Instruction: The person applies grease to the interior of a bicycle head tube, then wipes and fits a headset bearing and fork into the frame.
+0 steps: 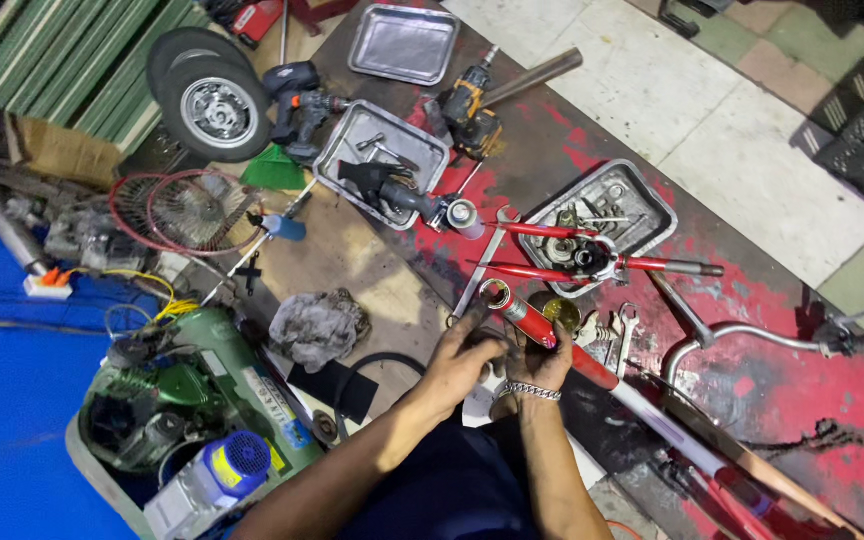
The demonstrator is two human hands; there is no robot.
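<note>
On the paint-stained floor, both hands' fingers (472, 345) close around the red bicycle frame tube (527, 315), gripping its open end.

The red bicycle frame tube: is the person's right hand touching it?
Touching. The head view shows the right hand wrapped around the red frame tube just below its open end, fingers on the paint with no gap; the left hand presses alongside.

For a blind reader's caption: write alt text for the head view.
Seen from above, a person's left hand and right hand grip the head tube end of a red and white bicycle frame on a red-stained workshop floor. Around them lie metal trays of parts, cordless drills, a small wheel and a green air compressor.
</note>
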